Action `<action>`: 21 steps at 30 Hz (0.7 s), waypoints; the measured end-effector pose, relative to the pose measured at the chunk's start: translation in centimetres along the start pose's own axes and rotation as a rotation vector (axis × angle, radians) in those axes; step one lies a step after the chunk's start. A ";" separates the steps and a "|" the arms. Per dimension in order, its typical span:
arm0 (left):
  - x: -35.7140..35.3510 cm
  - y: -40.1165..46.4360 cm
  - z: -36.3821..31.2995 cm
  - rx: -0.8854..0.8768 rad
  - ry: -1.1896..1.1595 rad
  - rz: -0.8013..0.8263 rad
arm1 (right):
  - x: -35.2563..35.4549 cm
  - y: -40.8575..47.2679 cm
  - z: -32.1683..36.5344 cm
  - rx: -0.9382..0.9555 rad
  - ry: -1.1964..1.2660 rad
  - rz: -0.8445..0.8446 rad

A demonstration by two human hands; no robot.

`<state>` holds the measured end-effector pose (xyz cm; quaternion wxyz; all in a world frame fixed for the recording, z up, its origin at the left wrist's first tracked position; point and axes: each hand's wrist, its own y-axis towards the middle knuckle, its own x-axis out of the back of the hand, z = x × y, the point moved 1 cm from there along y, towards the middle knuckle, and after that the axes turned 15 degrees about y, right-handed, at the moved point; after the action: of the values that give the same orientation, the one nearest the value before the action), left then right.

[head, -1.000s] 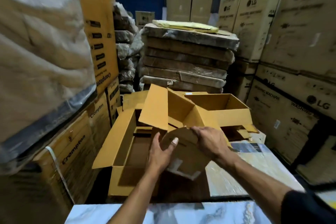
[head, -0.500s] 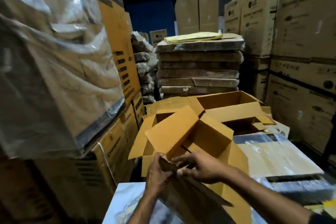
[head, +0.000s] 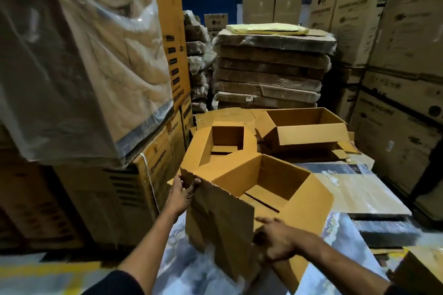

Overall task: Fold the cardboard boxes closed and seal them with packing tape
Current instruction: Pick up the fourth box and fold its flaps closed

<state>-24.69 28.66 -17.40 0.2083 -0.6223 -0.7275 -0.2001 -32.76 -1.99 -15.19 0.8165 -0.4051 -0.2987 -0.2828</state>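
Note:
An open brown cardboard box [head: 275,189] stands in front of me on a marbled sheet, its top flaps spread outward. My left hand [head: 182,193] grips the upper left corner of the near flap, thumb over its torn edge. My right hand [head: 275,239] holds the lower right edge of that same flap, fingers curled round it. Behind it lie two more open boxes, one at centre [head: 225,141] and one to the right [head: 304,129]. No tape is visible.
Tall stacks of printed cartons [head: 395,55] wall the right side. A plastic-wrapped load [head: 79,55] on Crompton cartons [head: 153,170] crowds the left. A pile of flat wrapped packs [head: 271,69] stands behind the boxes. Flat printed sheets [head: 347,189] lie at right.
The box has turned upright with its opening facing up. My hands moved apart along the near flap, left to its upper corner, right to its lower edge. The camera view shifted back.

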 end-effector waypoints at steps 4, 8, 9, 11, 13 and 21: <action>2.4 0.4 2.3 0.002 -0.023 0.012 | -5.9 3.7 6.3 -0.036 0.013 -0.266; 4.6 -0.7 2.5 -0.106 -0.028 0.060 | -11.8 5.8 13.6 0.095 0.067 -0.471; 5.0 -0.9 3.2 -0.100 -0.016 0.059 | -12.9 6.2 15.6 0.118 0.080 -0.492; 5.2 -1.7 4.5 -0.047 0.013 0.065 | -14.3 7.3 18.2 0.124 0.108 -0.521; 5.1 -2.8 5.9 -0.011 0.011 0.096 | -14.9 9.0 19.5 0.096 0.156 -0.532; 2.3 -7.8 10.4 0.083 0.149 0.167 | -13.3 12.7 14.5 0.101 0.234 -0.379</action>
<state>-33.31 35.09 -25.07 0.3034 -0.6549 -0.6633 -0.1978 -36.38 19.51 -23.82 0.7970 -0.2649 -0.2864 -0.4610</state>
